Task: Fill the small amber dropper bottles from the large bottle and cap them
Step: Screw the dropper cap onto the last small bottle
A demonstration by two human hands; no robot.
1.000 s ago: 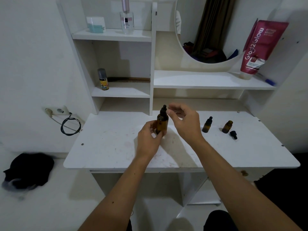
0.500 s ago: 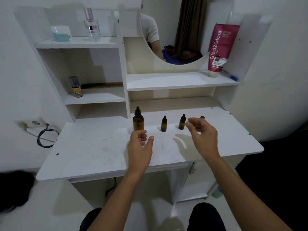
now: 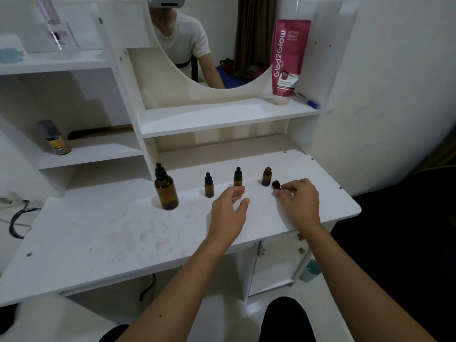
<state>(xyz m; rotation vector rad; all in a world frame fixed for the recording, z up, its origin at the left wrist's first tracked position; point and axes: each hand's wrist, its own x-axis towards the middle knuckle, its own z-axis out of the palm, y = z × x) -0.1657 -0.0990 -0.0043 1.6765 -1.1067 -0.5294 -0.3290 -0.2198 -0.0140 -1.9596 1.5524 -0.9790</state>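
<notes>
The large amber bottle point(image 3: 165, 192) stands capped on the white table point(image 3: 103, 233), left of a row of three small amber bottles. Two of them point(image 3: 209, 186) point(image 3: 237, 177) wear black dropper caps. The rightmost small bottle point(image 3: 266, 177) is uncapped. Its black dropper cap point(image 3: 275, 184) lies on the table just beside it. My right hand point(image 3: 299, 201) pinches that cap with thumb and index fingertips. My left hand point(image 3: 229, 211) hovers over the table in front of the middle small bottle, fingers apart and holding nothing.
Shelves rise behind the table, with a small spray can point(image 3: 53, 138) at the left and a pink tube point(image 3: 288, 58) and a blue pen point(image 3: 308, 101) at the right. A round mirror point(image 3: 209, 40) hangs above. The table's right edge is close to my right hand.
My left hand set the large bottle down and let go, then drifted right. My right hand moved right and down onto the loose dropper cap. The view swung left-to-right across the table.
</notes>
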